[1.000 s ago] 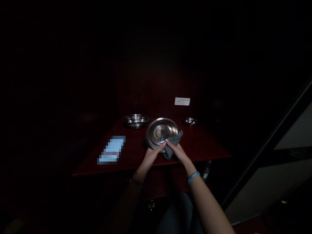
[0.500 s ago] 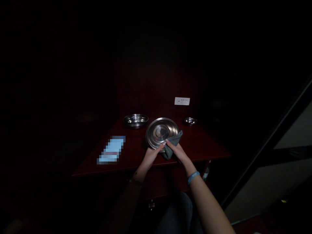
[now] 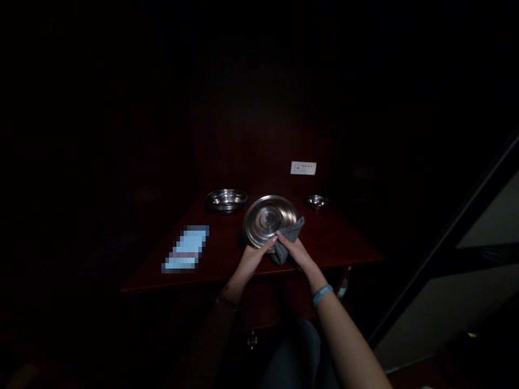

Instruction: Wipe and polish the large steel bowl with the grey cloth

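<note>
A shiny steel bowl point(image 3: 265, 216) is tilted toward me above the front of the dark red table. My left hand point(image 3: 252, 258) grips its lower rim, thumb on the inner side and the other fingers hidden beneath. A grey cloth point(image 3: 291, 233) is folded over the bowl's lower right rim. My right hand point(image 3: 295, 249) presses the cloth against that rim, its thumb close to the left thumb; its other fingers are out of sight behind the cloth and bowl.
Nested steel bowls point(image 3: 226, 200) stand at the table's back left, and a small steel bowl point(image 3: 317, 202) at the back right. A blurred-out phone-like bright rectangle point(image 3: 186, 248) lies on the left of the table point(image 3: 162, 281). A white socket plate point(image 3: 303, 168) is on the wall.
Almost nothing differs. Both hands, the bowl and the cloth keep their places, with only a very slight shift of the whole view.
</note>
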### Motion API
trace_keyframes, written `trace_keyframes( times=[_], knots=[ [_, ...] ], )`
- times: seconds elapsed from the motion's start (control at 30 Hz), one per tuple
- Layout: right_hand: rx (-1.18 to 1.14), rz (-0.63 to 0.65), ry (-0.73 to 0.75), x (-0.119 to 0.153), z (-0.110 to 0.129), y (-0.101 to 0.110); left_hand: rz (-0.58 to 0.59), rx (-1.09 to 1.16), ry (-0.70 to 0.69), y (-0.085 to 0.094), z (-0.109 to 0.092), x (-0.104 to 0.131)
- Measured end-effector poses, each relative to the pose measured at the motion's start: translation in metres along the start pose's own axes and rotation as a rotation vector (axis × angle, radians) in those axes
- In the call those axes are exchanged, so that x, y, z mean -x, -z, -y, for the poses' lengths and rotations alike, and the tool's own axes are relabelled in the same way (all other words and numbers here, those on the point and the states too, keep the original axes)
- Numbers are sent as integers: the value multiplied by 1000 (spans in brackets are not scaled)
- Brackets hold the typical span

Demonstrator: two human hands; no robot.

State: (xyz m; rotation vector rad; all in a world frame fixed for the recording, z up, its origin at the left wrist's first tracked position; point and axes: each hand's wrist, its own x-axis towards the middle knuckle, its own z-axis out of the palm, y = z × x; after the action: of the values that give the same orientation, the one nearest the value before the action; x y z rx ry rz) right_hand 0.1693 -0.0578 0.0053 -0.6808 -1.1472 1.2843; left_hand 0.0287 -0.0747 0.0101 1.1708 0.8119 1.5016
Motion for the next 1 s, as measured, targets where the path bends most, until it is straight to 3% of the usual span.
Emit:
trace_keyframes(
  times=[0.63,0.83,1.0],
  knots=[
    [50,-83,42,8,8,-14,-2,8,-12,0,1,-1],
    [149,30,28,2,8,-3,7,1,-10,1,2,-1],
    [154,43,3,-3,5,2,6,9,-18,0,1,-1]
  ],
)
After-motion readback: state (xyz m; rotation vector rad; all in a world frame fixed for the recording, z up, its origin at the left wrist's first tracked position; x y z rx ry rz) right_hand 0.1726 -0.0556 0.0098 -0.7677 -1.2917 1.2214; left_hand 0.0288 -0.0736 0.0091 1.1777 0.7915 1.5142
